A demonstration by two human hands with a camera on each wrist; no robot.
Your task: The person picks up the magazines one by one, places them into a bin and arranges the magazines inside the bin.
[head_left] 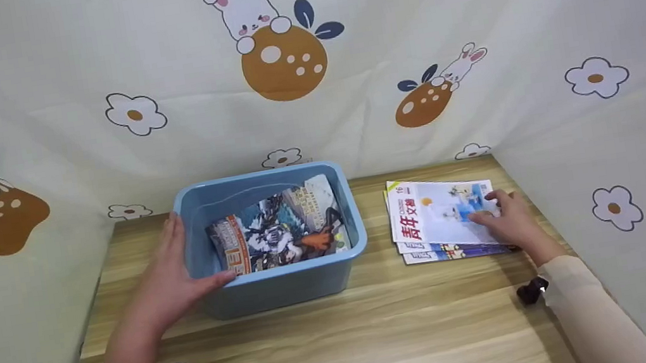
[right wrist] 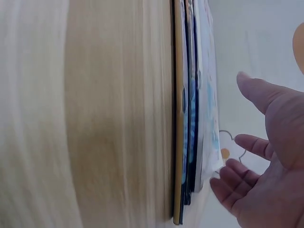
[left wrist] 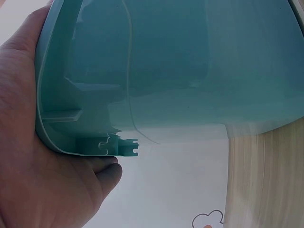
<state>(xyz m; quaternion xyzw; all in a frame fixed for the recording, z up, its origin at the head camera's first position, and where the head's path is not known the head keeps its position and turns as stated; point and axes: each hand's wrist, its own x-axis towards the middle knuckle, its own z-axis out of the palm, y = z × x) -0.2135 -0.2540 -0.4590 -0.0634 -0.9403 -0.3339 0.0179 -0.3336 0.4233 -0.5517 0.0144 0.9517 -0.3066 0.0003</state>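
Note:
A light blue plastic bin (head_left: pixel 284 286) stands on the table, with magazines (head_left: pixel 279 229) lying inside. My left hand (head_left: pixel 168 281) rests on its left front corner, fingers along the left rim and thumb along the front rim. In the left wrist view the palm lies against the bin's rim (left wrist: pixel 40 90). To the right is a small stack of magazines, the top one (head_left: pixel 439 212) pale with red characters and a blue picture. My right hand (head_left: pixel 514 220) hovers over the stack's right end; the right wrist view shows its fingers (right wrist: pixel 254 92) spread, with nothing in them.
The wood-grain table (head_left: pixel 335 346) runs up to a fabric backdrop (head_left: pixel 195 143) printed with rabbits, oranges and flowers, which stands behind and on both sides. The bin's back is close to this cloth. A small black device (head_left: pixel 532 290) sits at the right cuff.

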